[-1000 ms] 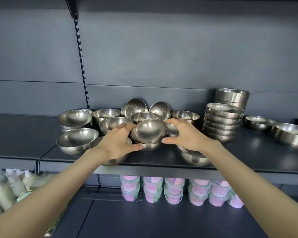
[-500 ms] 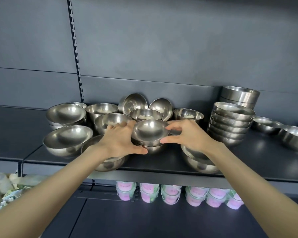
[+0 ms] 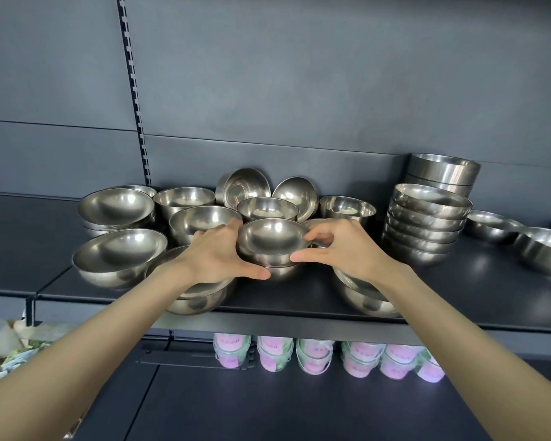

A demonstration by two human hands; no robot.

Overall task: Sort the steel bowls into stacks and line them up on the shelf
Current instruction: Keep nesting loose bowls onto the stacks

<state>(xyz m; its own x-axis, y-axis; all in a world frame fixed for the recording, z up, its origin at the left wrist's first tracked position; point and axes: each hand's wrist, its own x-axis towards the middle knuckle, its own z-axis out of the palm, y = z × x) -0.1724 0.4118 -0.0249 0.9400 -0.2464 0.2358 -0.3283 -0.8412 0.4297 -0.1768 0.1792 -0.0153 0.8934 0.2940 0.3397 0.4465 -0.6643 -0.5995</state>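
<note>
We see polished steel everywhere: round-bottomed, mirror-smooth bowls that catch soft highlights. Our left hand [image 3: 218,254] and right hand [image 3: 347,249] are apart, each curled round one side of the small stack of bowls [image 3: 272,246], thumbs low at the front and fingers at the rims. This stack stands near the front middle of the shelf [image 3: 299,292], between a wide bowl [image 3: 118,256] on the left and the tall stack [image 3: 427,224] on the right, which leans a little. Behind that sit straight-walled bowls [image 3: 442,170]. Two bowls at the back stand tipped on edge.

The shelf is matt dark board, with a grey back panel [image 3: 299,90] and a slotted upright [image 3: 131,90]. Pink tubs [image 3: 315,358] line the level below.

Compared with half a second ago, the grip is the same and the stack has not moved from its spot.
</note>
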